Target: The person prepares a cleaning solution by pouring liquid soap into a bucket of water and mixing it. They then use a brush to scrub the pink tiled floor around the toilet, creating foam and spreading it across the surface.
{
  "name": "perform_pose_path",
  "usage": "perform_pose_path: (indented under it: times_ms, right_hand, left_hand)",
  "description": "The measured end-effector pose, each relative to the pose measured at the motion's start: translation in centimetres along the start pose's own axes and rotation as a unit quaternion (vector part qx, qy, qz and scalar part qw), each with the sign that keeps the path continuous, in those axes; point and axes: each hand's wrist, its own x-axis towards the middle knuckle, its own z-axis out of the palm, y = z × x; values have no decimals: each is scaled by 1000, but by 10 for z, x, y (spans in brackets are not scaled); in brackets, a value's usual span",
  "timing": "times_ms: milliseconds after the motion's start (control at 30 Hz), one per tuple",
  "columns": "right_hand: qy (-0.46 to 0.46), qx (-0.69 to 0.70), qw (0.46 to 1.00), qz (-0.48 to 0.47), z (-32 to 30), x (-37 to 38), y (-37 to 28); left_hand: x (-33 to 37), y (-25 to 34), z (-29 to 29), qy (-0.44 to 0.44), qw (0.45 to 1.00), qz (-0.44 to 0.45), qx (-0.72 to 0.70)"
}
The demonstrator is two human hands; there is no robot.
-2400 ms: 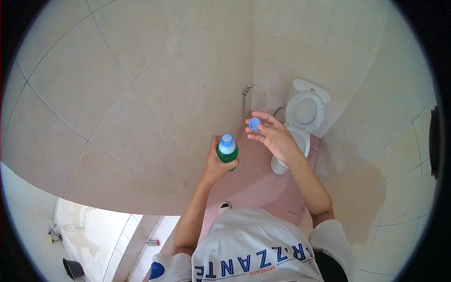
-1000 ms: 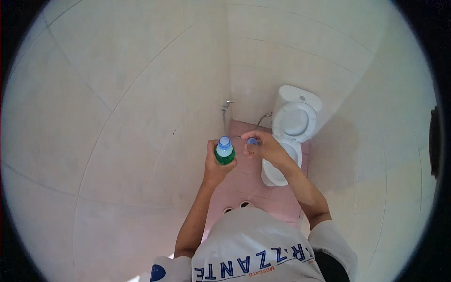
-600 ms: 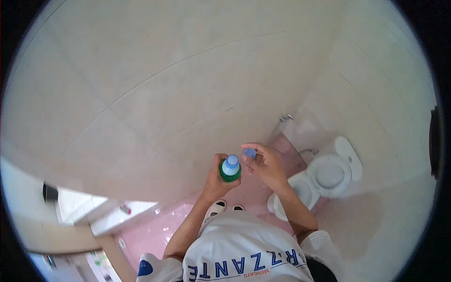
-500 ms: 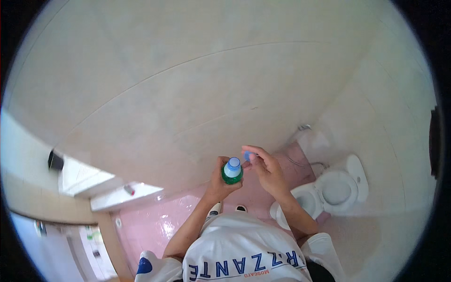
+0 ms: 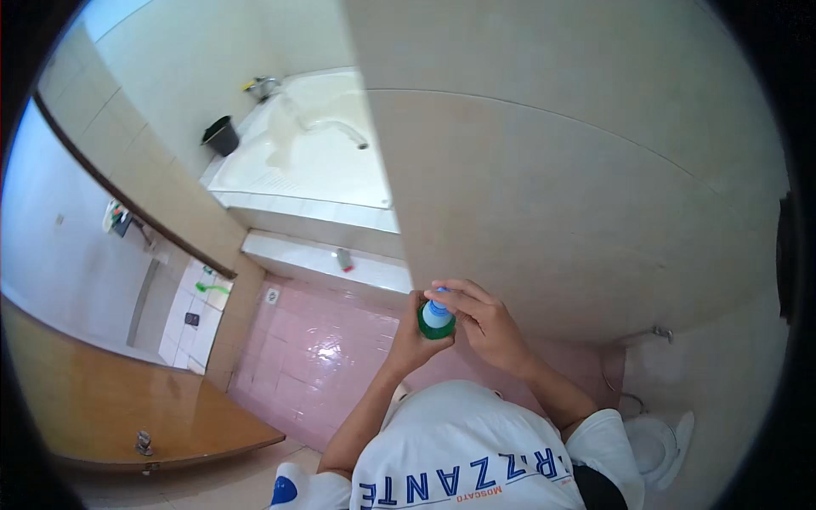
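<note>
My left hand (image 5: 408,347) is wrapped round a green bottle (image 5: 436,330) with a pale blue upper part, held upright in front of my chest. At the bottle's top, the fingers of my right hand (image 5: 489,326) close on a small blue cap (image 5: 439,293). The cap sits at the bottle's mouth; whether it is threaded on cannot be seen under the fingers.
A pink tiled floor (image 5: 293,370) lies below, wet and shiny. To the left are a white bathtub (image 5: 327,170) with a black bucket (image 5: 221,136), a step (image 5: 297,257) bearing a small container (image 5: 343,259), and a wooden door (image 5: 170,416). A toilet (image 5: 654,446) stands at right.
My right hand has brought the blue cap from beside the bottle onto its mouth. The view has turned left, so the bathtub and door now show.
</note>
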Motion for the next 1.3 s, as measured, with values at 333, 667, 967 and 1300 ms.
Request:
perform_pose_path:
  times_ms: [333, 667, 967, 1300]
  right_hand:
    - [-169, 6, 978, -126, 177, 160, -1]
    - [-178, -73, 967, -165, 234, 299, 38]
    - [-139, 16, 982, -124, 250, 415, 77]
    - [-127, -43, 987, -84, 255, 485, 92]
  left_hand:
    - [-4, -46, -220, 99, 992, -46, 66]
    - [86, -84, -331, 102, 992, -52, 61]
    - [196, -92, -403, 88, 993, -33, 72]
    - [285, -113, -458, 10, 998, -19, 64]
